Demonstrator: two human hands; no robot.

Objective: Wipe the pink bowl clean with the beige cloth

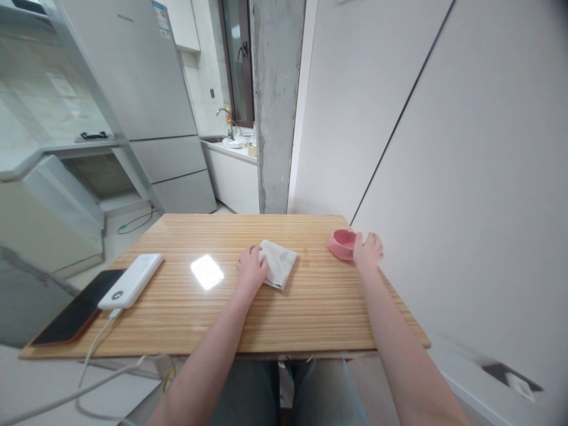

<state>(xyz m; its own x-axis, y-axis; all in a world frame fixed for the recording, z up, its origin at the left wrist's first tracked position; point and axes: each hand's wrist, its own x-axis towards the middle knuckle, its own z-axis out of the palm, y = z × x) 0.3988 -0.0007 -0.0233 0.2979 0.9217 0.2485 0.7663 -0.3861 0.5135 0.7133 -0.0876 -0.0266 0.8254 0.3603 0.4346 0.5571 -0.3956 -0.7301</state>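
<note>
A folded light-grey cloth point(279, 265) lies on the wooden table point(266, 325), near its middle. My left hand point(252, 267) holds the cloth by its left edge, fingers curled over it. Toward the far right corner sits a pink ashtray point(341, 248), a low, angular dish with a hollow centre. My right hand point(368, 251) grips its right side, and the fingers hide that part of the rim. The ashtray appears to rest on the tabletop.
At the left are a white power bank point(133, 281) with a cable point(100, 337) plugged in and a dark flat mat point(75, 313). A white wall panel point(465, 207) stands close along the right. Beyond the table are a fridge point(133, 77) and a sink counter point(235, 171).
</note>
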